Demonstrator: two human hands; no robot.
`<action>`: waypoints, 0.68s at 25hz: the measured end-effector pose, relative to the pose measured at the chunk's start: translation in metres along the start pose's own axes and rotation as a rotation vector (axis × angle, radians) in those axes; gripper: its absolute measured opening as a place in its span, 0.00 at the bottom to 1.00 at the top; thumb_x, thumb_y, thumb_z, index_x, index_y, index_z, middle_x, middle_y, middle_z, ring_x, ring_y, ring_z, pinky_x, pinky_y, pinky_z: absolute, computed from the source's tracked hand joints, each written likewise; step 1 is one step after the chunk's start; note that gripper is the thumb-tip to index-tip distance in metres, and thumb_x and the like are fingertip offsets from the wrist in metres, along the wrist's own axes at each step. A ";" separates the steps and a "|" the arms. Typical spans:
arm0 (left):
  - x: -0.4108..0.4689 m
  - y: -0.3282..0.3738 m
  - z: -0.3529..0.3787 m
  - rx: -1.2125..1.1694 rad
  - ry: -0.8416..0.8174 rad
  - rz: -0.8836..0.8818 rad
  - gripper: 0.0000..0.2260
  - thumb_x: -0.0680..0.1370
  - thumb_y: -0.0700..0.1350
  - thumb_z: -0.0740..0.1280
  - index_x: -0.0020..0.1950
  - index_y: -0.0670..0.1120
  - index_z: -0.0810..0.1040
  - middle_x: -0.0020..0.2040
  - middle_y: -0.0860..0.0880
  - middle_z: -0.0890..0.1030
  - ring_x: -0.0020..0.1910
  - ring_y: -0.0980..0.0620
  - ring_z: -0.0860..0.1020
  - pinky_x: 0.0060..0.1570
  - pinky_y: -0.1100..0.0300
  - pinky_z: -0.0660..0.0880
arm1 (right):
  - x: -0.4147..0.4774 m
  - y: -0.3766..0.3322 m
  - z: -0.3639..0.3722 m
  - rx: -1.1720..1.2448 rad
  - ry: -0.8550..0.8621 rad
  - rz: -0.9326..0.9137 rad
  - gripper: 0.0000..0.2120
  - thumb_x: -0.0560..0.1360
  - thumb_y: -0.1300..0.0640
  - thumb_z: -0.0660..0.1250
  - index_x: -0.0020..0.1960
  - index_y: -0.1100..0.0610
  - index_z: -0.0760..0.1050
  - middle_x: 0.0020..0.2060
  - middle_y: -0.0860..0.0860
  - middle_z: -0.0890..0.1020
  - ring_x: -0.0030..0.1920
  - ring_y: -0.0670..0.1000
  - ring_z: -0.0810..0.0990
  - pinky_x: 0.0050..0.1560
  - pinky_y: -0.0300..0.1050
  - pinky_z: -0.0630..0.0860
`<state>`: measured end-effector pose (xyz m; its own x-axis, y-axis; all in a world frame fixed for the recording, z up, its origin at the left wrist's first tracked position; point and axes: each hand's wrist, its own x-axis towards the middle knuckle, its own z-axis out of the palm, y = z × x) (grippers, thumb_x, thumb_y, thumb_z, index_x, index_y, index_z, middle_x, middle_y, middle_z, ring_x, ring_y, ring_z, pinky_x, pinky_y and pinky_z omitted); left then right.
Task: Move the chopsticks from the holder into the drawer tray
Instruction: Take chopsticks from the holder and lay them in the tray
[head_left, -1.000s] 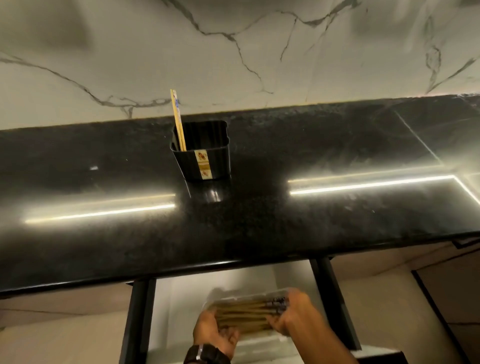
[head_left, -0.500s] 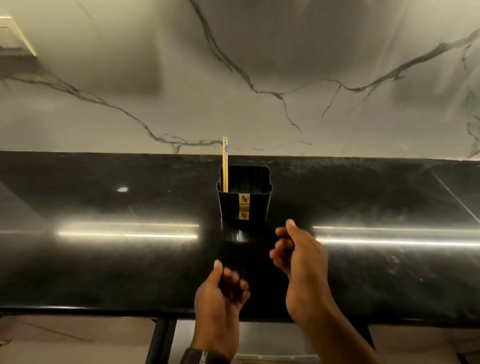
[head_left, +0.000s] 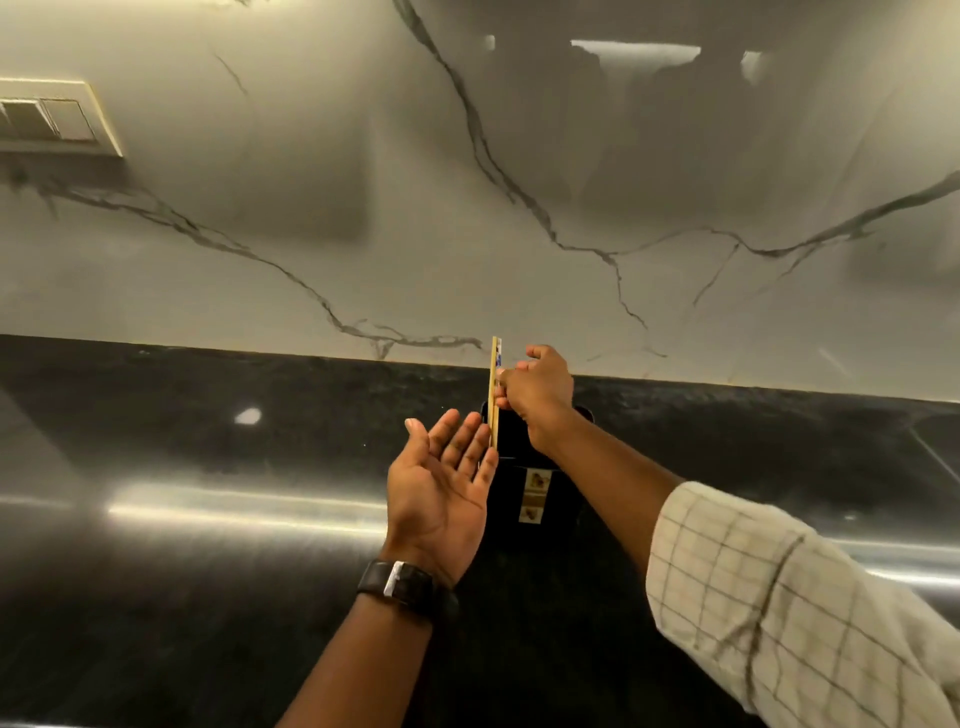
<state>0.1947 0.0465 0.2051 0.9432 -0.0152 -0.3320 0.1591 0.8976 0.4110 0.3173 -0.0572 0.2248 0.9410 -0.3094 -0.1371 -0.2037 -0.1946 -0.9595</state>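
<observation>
Both hands have risen from the drawer below the black surface (head_left: 208, 597) to the black holder (head_left: 535, 488), so the earlier batch is judged deposited and the final pick is under way. The right hand (head_left: 537, 397) is pinching the last upright chopsticks (head_left: 494, 400), fingers (head_left: 503, 387) touching their upper part. The left hand (head_left: 441, 493) is released, palm up, just beside their lower part at the holder's rim.

One black holder (head_left: 535, 483) stands on the one dark counter (head_left: 208, 519), centre of the frame. It bears three small labels (head_left: 533, 498). Chopsticks (head_left: 494, 389) rise from it; their number cannot be told. Two hands show: the left hand (head_left: 441, 483) and the right hand (head_left: 537, 395). One wristwatch (head_left: 397, 581), lower centre.
</observation>
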 end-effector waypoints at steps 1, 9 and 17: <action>0.005 0.004 0.001 0.008 -0.021 -0.010 0.28 0.82 0.60 0.58 0.73 0.41 0.72 0.69 0.37 0.77 0.69 0.39 0.74 0.74 0.42 0.65 | 0.012 -0.002 0.005 -0.073 -0.027 0.000 0.23 0.74 0.63 0.72 0.68 0.60 0.72 0.47 0.55 0.83 0.36 0.51 0.84 0.40 0.47 0.85; 0.012 0.013 -0.006 0.095 -0.024 -0.010 0.28 0.80 0.62 0.61 0.72 0.43 0.73 0.70 0.38 0.77 0.71 0.39 0.73 0.75 0.41 0.62 | 0.032 -0.008 0.003 -0.373 -0.122 -0.242 0.07 0.71 0.59 0.78 0.47 0.60 0.85 0.44 0.55 0.88 0.41 0.50 0.86 0.45 0.47 0.84; -0.013 0.011 0.056 1.055 -0.253 0.492 0.12 0.83 0.47 0.63 0.65 0.53 0.79 0.63 0.57 0.82 0.62 0.62 0.79 0.62 0.61 0.75 | -0.077 -0.087 -0.084 -0.068 -0.150 -0.943 0.11 0.72 0.59 0.77 0.54 0.54 0.84 0.43 0.43 0.88 0.44 0.38 0.86 0.47 0.32 0.81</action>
<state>0.2011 0.0319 0.2618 0.9821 0.0361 0.1850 -0.1861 0.0280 0.9821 0.2399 -0.0941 0.3398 0.7494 0.1241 0.6504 0.6451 -0.3580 -0.6751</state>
